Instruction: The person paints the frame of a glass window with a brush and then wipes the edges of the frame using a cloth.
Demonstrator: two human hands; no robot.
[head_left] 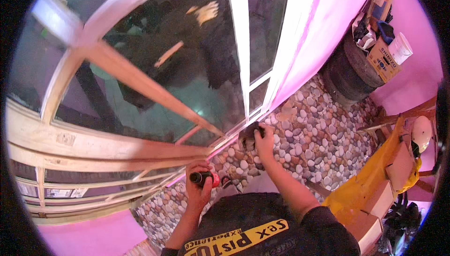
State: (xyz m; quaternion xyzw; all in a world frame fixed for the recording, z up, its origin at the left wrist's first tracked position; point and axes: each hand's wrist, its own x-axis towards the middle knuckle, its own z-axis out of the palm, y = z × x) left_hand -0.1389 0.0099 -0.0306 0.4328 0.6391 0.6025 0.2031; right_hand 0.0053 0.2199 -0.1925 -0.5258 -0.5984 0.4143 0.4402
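Observation:
My left hand (199, 190) is closed around a small dark bottle or can (200, 177) with a red side, its top tilted toward me. To its right, the fingers of my right hand (265, 139) pinch a dark, crumpled cloth (247, 139), held low by the foot of the window. In front of me rises a large glass pane (187, 68) set in a pale frame (140, 79). The pane shows dark reflections, among them a hand and a forearm. Neither hand clearly touches the glass.
Pebble-patterned flooring (323, 134) spreads under and beside me. At the far right stand stacked black tyres (351, 68) topped with a cardboard box (383, 61) and a white tub (401, 48). A yellow cover (361, 181) with cardboard pieces lies at right. A pink wall (417, 82) rises behind.

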